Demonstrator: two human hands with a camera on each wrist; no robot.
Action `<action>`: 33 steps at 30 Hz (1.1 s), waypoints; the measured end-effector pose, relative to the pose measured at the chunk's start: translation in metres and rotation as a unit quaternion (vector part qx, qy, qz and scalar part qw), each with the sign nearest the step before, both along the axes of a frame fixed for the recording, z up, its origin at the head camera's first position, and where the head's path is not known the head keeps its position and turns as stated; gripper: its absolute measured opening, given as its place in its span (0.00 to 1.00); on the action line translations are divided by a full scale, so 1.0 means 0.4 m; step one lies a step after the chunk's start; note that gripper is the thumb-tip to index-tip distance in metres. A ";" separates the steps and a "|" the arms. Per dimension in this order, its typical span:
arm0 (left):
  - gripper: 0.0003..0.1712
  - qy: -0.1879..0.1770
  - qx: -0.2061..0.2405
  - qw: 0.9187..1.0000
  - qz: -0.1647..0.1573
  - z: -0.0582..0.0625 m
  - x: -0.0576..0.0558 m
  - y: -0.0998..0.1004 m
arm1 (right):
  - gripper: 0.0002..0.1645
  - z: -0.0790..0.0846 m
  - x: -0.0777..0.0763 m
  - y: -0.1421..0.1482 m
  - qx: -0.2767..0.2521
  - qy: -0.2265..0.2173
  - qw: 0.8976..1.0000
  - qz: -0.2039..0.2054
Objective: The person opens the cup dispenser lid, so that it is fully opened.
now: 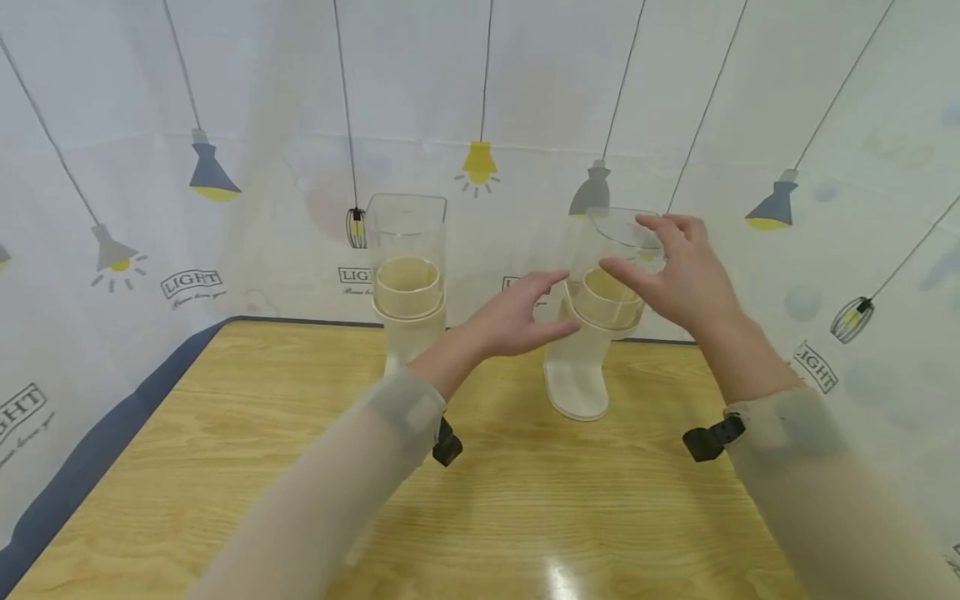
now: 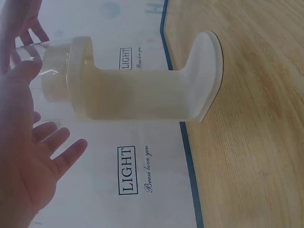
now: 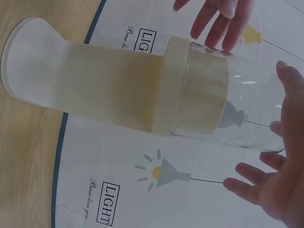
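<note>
A cream stand point(image 1: 577, 383) with a rounded foot stands upright on the table, right of the middle. On top sits a clear, open-topped container point(image 1: 600, 242), with a cream ring point(image 3: 204, 90) inside its lower part. My left hand point(image 1: 513, 321) is at the left of this stand's upper part, thumb and fingers spread. On the other side, my right hand point(image 1: 686, 275) curves loosely around the clear container, fingers apart. Neither hand grips anything; whether fingertips touch the container I cannot tell. In the left wrist view, the same stand point(image 2: 137, 95) appears sideways.
A matching cream stand point(image 1: 408, 342) with a clear container point(image 1: 405, 225) stands to the left, partly behind my left forearm. The wooden table point(image 1: 525, 508) ends at a dark blue edge. Behind hangs a white sheet point(image 1: 270, 100) printed with lamps. Each wrist wears a black strap point(image 1: 712, 437).
</note>
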State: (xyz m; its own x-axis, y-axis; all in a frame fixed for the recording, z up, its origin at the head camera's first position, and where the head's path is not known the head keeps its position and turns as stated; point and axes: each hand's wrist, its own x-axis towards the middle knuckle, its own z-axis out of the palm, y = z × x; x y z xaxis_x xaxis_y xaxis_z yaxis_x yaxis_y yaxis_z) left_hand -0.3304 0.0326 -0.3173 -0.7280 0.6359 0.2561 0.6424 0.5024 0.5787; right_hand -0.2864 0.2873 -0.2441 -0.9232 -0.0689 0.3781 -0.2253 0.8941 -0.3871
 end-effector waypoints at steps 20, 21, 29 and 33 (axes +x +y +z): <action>0.60 -0.065 0.088 0.994 0.013 -0.025 -0.051 0.072 | 0.43 -0.004 0.004 -0.008 -0.040 0.052 0.997 0.042; 0.59 -0.065 0.091 0.994 0.012 -0.028 -0.052 0.073 | 0.43 -0.005 0.002 -0.006 -0.044 0.054 0.997 0.044; 0.59 -0.076 0.109 0.991 0.017 -0.052 -0.045 0.074 | 0.41 -0.015 -0.001 0.015 -0.090 0.039 0.992 0.076; 0.59 -0.088 0.120 0.989 0.012 -0.063 -0.040 0.078 | 0.40 -0.022 0.001 0.037 -0.125 0.021 0.988 0.092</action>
